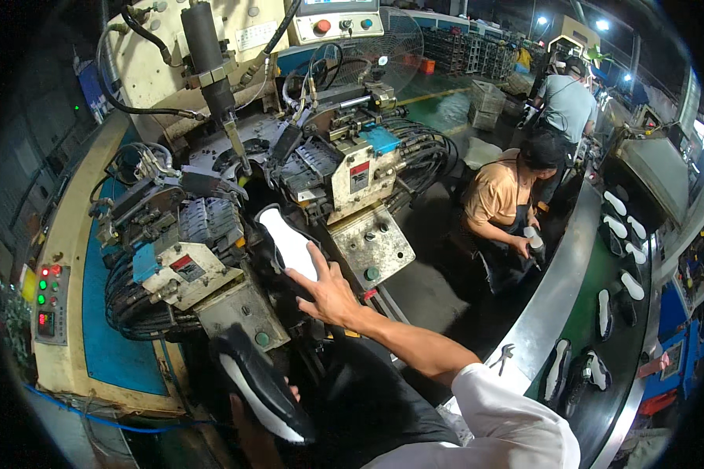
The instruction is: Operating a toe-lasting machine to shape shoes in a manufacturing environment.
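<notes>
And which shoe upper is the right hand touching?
The shoe upper between the two hose-fed units; the left hand holds another, others lie on the conveyor.

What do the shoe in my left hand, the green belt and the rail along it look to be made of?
Shoe upper: perhaps fabric or synthetic leather, judging by its dull black surface; white strip unclear. Belt: probably rubber or plastic, evenly green, fairly matte. Rail: likely bare metal, given its silvery sheen.
</notes>
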`<state>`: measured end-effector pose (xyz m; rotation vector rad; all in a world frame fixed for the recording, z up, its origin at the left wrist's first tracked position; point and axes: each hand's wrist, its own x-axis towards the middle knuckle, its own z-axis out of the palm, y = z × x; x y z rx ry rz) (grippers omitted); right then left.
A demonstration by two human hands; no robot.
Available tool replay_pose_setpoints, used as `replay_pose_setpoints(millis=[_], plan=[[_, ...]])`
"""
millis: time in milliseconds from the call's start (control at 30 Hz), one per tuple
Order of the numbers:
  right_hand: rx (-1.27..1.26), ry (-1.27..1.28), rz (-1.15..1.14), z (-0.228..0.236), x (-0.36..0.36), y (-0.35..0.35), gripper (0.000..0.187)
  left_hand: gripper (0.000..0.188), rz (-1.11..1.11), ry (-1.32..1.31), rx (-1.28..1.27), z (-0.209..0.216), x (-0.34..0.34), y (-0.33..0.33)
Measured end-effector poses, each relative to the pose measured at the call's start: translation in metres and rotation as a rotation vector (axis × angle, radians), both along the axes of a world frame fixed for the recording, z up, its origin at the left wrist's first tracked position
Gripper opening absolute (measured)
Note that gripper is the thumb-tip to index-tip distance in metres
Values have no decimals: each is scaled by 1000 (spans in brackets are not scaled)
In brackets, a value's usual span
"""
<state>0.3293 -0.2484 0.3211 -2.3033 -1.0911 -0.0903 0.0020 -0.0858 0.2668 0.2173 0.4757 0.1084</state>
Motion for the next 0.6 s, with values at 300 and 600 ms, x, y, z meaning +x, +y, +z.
replay_pose_setpoints(millis=[300, 600], plan=[[-96, -434, -78, 9, -32, 23, 84, 106, 67, 102, -73, -14, -85, -71], [-230, -451, -15, 14, -14, 29, 84, 88, -41, 318, 199, -13, -66, -101]])
